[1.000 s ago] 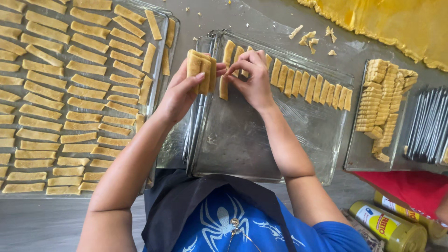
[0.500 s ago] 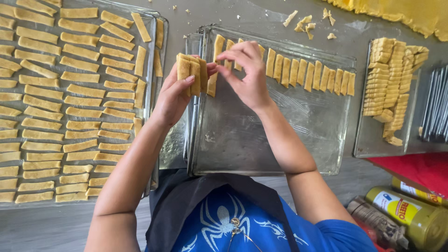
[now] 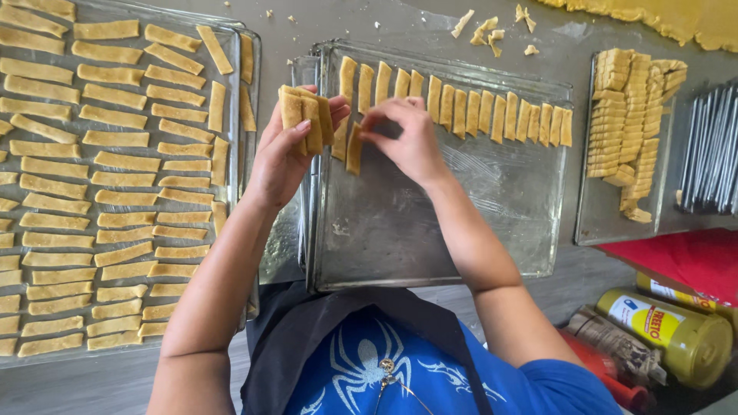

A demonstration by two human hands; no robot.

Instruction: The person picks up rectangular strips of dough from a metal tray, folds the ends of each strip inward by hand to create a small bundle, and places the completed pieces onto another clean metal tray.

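My left hand (image 3: 280, 154) holds a small stack of tan dough strips (image 3: 304, 115) upright above the left edge of a metal baking tray (image 3: 461, 230). My right hand (image 3: 407, 138) pinches a single dough strip (image 3: 354, 150) and rests it on the tray just below the row. A row of dough strips (image 3: 477, 111) lies side by side along the tray's far edge.
A second tray (image 3: 238, 46) on the left is packed with several rows of dough strips. A third tray (image 3: 600, 223) at right carries stacked strips. Rolled dough sheet (image 3: 692, 19), scraps (image 3: 484, 31), metal rods (image 3: 711, 150), a yellow bottle (image 3: 676, 327) and red item (image 3: 684, 257) lie around.
My right hand has drawn one strip off the stack and lowered it onto the tray. The left hand has stayed in place with the stack.
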